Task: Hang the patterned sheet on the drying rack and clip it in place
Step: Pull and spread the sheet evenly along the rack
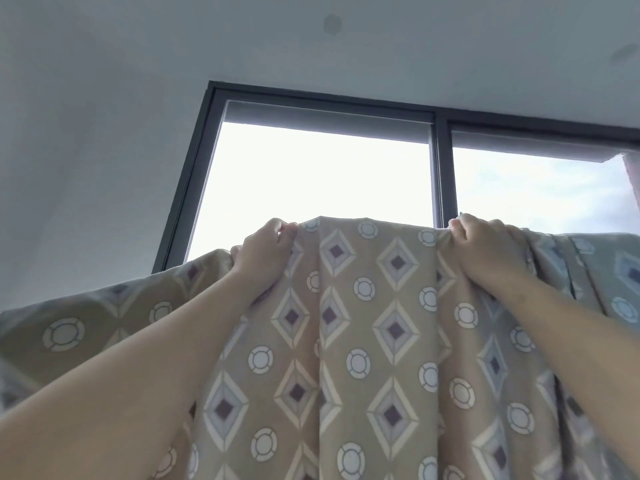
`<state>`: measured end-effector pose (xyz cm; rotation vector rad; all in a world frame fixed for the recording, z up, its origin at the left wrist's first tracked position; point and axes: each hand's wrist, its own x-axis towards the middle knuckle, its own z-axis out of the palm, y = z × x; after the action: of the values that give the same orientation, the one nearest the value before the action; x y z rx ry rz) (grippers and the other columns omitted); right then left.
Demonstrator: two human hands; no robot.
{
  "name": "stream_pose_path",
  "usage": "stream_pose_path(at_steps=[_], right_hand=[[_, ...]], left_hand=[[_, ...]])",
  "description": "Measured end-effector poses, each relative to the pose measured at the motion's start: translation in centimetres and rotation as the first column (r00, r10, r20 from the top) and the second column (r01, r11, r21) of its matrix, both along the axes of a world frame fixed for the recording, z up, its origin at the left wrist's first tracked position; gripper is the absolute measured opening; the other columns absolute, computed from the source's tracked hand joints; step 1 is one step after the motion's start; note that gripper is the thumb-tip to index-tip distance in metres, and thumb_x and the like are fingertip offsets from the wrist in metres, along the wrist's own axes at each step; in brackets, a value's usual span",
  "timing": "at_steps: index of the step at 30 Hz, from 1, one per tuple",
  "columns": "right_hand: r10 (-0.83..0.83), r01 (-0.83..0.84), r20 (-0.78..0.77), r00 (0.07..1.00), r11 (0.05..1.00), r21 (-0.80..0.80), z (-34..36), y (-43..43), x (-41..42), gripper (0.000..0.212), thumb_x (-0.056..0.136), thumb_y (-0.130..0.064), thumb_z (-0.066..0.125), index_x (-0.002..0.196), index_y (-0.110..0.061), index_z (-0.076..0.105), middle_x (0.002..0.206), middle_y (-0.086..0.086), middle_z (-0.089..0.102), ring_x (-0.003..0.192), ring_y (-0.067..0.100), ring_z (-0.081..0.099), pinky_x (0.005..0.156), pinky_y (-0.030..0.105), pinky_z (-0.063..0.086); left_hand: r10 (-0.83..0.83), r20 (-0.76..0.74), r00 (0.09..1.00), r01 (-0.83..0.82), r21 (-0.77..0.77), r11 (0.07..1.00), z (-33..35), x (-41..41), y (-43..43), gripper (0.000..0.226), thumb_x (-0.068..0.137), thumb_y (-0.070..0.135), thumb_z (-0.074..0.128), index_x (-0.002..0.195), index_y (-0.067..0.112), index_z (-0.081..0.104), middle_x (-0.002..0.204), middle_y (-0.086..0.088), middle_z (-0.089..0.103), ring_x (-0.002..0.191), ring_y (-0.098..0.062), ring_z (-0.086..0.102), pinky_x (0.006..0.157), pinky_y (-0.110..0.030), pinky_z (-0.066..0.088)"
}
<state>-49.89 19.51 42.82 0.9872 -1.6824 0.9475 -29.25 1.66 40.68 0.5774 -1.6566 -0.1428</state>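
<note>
Sheet (363, 341) up high already, spread across the whole lower part of the view and hanging down in long folds, tan with diamonds and little rings all over. Draped over something along the top edge, most likely a bar of the drying rack, though no bar actually visible since the cloth covers it completely, so hard to say for sure. Left hand (263, 254) reaching up overhead, fingers curled tight round a bunched bit of the top edge. Right hand (485, 247) doing the same further along, fingers clenched on a gathered fold at the top. Stretch of cloth between the two hands sitting fairly flat and level, with a few pleats running down from each grip. Off to the left, edge sloping down and away, so probably not evened out on that side yet. Off to the right, more cloth carrying on level toward the edge of view. Behind it all just a dark-framed window (440, 168) with bright sky, and a pale ceiling (311, 46) above. Progress-wise: hanging part looks mostly done or at least well under way, still in the pulling-and-straightening stage. Clipping part not started as far as can be seen, no clips anywhere on the edge or in either hand. Left to do: level out the saggy side, then fetch clips and pin the top edge down.
</note>
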Motion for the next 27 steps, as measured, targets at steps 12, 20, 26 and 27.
stream_pose_path(at_steps=[12, 20, 26, 27], right_hand=[[0.040, -0.030, -0.208, 0.977, 0.998, 0.047, -1.0, -3.5, 3.6, 0.042, 0.098, -0.042, 0.021, 0.110, -0.022, 0.057, 0.111, 0.001, 0.060, 0.111, 0.023, 0.045, 0.099, 0.037, 0.022], [0.013, 0.005, -0.179, 0.984, 0.995, 0.095, -0.8, -3.2, 3.9, 0.041, 0.099, -0.041, 0.021, 0.111, -0.021, 0.055, 0.114, 0.003, 0.058, 0.114, 0.025, 0.044, 0.097, 0.037, 0.022], [0.012, 0.005, -0.180, 0.984, 0.995, 0.095, -1.0, -3.2, 4.7, 0.040, 0.100, -0.037, 0.018, 0.114, -0.023, 0.053, 0.115, 0.003, 0.056, 0.113, 0.025, 0.044, 0.096, 0.036, 0.022], [0.017, 0.002, -0.196, 0.980, 0.995, 0.100, -1.1, -3.0, 4.8, 0.040, 0.101, -0.036, 0.019, 0.116, -0.024, 0.053, 0.117, 0.002, 0.056, 0.114, 0.024, 0.043, 0.096, 0.035, 0.021]], left_hand=[[0.249, 0.024, 0.968, -0.242, -0.167, 0.956, 1.7, -0.1, 1.0, 0.042, 0.102, 0.036, 0.017, 0.088, 0.013, 0.048, 0.093, -0.008, 0.063, 0.088, -0.028, 0.054, 0.093, -0.039, 0.030], [0.246, 0.060, 0.967, -0.251, 0.096, 0.963, 0.5, 2.0, 0.0, 0.051, 0.102, 0.033, 0.016, 0.113, 0.007, 0.059, 0.119, -0.014, 0.060, 0.108, -0.030, 0.051, 0.102, -0.043, 0.027], [0.317, 0.073, 0.946, -0.288, -0.260, 0.922, 2.4, -0.5, 4.9, 0.033, 0.098, 0.027, 0.028, 0.120, 0.018, 0.052, 0.123, 0.002, 0.058, 0.114, -0.020, 0.049, 0.098, -0.042, 0.026], [0.273, 0.149, 0.950, -0.217, -0.313, 0.925, 2.6, -1.5, 6.0, 0.036, 0.100, 0.030, 0.025, 0.126, 0.020, 0.049, 0.130, 0.004, 0.054, 0.121, -0.018, 0.046, 0.102, -0.042, 0.024]])
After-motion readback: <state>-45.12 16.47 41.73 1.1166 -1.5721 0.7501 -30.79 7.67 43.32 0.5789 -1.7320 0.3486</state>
